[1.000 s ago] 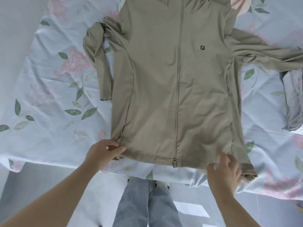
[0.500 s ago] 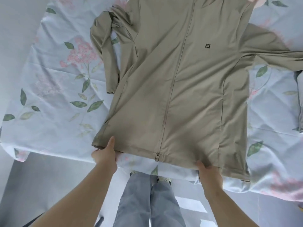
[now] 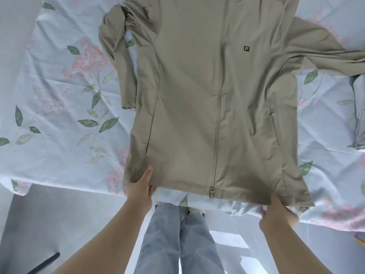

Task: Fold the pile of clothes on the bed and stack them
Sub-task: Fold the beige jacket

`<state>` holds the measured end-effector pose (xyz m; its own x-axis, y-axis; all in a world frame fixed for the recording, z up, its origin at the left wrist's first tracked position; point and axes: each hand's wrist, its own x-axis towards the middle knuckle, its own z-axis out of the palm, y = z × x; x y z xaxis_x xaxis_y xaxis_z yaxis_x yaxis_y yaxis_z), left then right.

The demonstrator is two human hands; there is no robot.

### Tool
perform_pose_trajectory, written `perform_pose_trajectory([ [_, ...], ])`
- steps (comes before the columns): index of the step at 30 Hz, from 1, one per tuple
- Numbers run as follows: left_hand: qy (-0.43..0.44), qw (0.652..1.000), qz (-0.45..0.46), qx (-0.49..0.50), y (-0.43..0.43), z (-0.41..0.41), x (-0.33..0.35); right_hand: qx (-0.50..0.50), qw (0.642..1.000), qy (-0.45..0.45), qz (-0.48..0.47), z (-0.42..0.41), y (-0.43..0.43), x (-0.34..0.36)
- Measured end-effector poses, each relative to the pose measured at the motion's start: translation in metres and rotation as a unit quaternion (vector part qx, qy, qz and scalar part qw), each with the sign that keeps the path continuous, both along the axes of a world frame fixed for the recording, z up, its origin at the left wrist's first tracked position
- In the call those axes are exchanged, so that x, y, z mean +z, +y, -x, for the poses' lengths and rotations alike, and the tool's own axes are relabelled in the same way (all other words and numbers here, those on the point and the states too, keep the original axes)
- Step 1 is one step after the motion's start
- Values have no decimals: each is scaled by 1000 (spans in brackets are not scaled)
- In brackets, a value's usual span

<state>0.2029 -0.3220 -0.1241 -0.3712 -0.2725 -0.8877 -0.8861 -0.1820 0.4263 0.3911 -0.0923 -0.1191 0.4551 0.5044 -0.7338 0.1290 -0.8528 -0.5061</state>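
Both-handed, left hand (image 3: 139,191) and right hand (image 3: 274,213) pinch jacket (image 3: 197,105) hem.

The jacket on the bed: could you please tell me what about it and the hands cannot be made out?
- Collar of the jacket: cut off by the head view's top edge.
- Cuff of the right-side sleeve: past the right edge.
- Most fingers of the left hand and right hand: tucked under the hem.
- The grey cloth: cropped by the right edge, kind unclear.
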Motion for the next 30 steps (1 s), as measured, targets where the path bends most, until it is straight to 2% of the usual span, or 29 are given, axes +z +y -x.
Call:
perform_pose_trajectory([
  [2, -38, 998, -36, -25, 4, 2, 2, -91, 992, 83, 11, 4, 0, 1],
  [4, -52, 996, -72, -16, 6, 3, 4, -172, 968, 173, 63, 10, 0, 1],
  [6, -39, 996, -75, -7, 5, 3, 5, -116, 979, 140, 96, 6, 3, -7],
  [10, 26, 998, -51, 15, -5, 9, 3, -59, 975, 188, 100, 4, 12, -3],
  [13, 68, 981, -171, 56, 0, 6, 8, -52, 967, 237, 80, 3, 11, -1],
  [15, 63, 966, -246, 42, 11, -1, 10, -37, 958, 274, 78, 7, 9, 1],
  [17, 44, 967, -250, 20, 20, -5, 11, -10, 950, 301, 79, 11, 10, 2],
  [20, 73, 982, -172, 1, 18, 0, 10, 28, 970, 234, 65, 8, 17, 3],
  [23, 78, 992, 41, -90, 5, 6, 8, 78, 993, 76, 47, 1, 15, 0],
  [25, 32, 980, 153, -124, 1, 3, 8, 76, 996, 27, 40, 3, 5, -1],
  [26, 1, 979, 162, -127, 2, 1, 8, 65, 997, 13, 49, 4, 0, -2],
  [28, -53, 983, 116, -135, 8, -4, 10, 46, 995, -41, 84, 6, -6, -1],
  [30, -73, 986, 94, -115, 12, -6, 9, 4, 994, -75, 81, 7, -5, 0],
])
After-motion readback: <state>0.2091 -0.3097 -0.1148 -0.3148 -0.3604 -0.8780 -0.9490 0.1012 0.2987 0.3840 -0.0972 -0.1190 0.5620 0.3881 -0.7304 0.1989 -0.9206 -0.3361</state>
